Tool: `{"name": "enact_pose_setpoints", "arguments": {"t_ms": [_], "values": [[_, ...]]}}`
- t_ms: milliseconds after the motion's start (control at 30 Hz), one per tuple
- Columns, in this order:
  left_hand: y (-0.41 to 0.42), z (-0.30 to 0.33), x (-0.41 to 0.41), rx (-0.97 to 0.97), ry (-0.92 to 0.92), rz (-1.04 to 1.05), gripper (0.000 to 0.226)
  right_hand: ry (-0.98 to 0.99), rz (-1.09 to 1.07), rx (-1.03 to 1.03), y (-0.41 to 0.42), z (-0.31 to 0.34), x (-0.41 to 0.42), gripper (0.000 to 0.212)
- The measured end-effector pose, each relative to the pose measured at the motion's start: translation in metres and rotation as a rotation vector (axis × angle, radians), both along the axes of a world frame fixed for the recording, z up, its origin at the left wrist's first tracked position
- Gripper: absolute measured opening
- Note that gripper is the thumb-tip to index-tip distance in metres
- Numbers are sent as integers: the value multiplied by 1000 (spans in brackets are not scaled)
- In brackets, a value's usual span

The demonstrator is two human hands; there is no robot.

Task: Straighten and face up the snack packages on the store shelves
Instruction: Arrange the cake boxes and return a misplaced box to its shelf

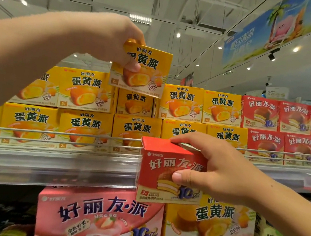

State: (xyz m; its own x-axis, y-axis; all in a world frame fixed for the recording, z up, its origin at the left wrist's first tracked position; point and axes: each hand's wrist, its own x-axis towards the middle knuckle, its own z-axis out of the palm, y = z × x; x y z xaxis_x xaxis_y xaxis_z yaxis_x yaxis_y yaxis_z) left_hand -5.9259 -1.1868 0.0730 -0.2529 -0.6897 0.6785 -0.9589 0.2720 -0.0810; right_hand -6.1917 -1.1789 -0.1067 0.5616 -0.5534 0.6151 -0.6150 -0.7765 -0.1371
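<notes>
My left hand (111, 38) grips a small yellow egg-yolk-pie box (146, 73) from its top, thumb on the front, holding it raised and slightly tilted above a gap in the top row of yellow boxes (85, 90). My right hand (221, 170) holds a small red pie box (167, 171) in front of the shelf edge, fingers on its top and thumb on its printed face. Two stacked rows of yellow boxes fill the upper shelf, and red boxes (268, 128) stand to their right.
A wire rail (49, 133) and a clear price strip (50, 171) run along the upper shelf's front. Below are large pink strawberry pie cartons (98, 217) and larger yellow cartons (214, 220). A blue banner (271, 28) hangs from the ceiling at the right.
</notes>
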Motion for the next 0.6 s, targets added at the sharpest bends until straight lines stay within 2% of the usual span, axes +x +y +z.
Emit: {"name": "enact_pose_setpoints", "arguments": {"t_ms": [167,267,433,600], "values": [[-4,5,-4,-68,-87,46,46,-10,23,4,-1,0,-2,62],[-7,4,-2,-33,-101,87,55,-63,60,59,-3,0,-4,58],[-26,-11,2,-55,-159,123,56,-102,72,109,-2,0,-4,57],[-48,-28,1,17,-161,155,56,-90,67,110,-2,2,-3,57]]}}
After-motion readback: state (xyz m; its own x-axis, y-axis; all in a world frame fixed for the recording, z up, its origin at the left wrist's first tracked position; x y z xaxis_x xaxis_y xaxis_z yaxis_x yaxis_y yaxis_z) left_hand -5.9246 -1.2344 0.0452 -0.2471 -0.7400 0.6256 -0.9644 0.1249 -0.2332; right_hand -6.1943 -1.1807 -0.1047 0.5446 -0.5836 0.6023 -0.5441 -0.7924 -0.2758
